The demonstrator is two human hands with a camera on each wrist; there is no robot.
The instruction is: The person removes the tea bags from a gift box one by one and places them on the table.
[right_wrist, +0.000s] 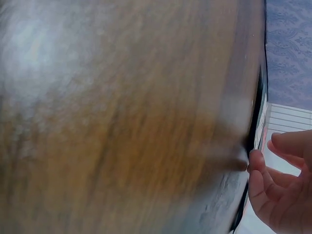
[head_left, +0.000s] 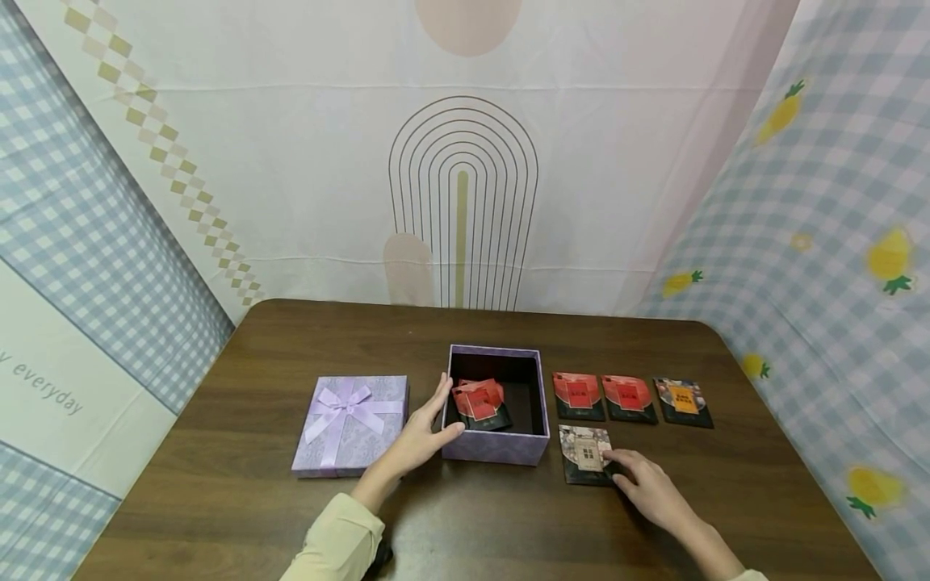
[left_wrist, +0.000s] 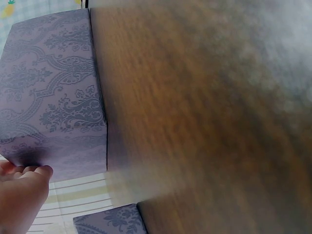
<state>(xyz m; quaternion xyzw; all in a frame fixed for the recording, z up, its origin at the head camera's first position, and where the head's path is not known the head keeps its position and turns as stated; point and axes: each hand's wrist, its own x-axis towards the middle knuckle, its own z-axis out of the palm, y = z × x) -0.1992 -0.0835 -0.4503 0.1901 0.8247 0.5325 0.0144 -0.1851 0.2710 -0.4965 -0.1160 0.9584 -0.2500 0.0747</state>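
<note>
Your left hand lies flat, fingers straight, against the left wall of the open lilac box, steadying it. Your right hand rests its fingertips on the near right corner of the grey-and-cream packet, which lies flat on the bench just at the box's 3 o'clock; the fingers are loosely bent and, as far as I can tell, have not yet pinched it.

The risk sits with that packet. It lies flush on the wood, so if you press instead of getting a finger under its edge, it will likely skate toward 9 o'clock and jam against the box wall. A hard push could also shift the box into your left hand.

Three more packets lie in a row at 12 o'clock of your right hand; a wide sweep of the wrist could scatter them. Red packets already lean inside the box, so one dropped in may catch on the rim. The lid with the bow rests at 9 o'clock, well clear.
</note>
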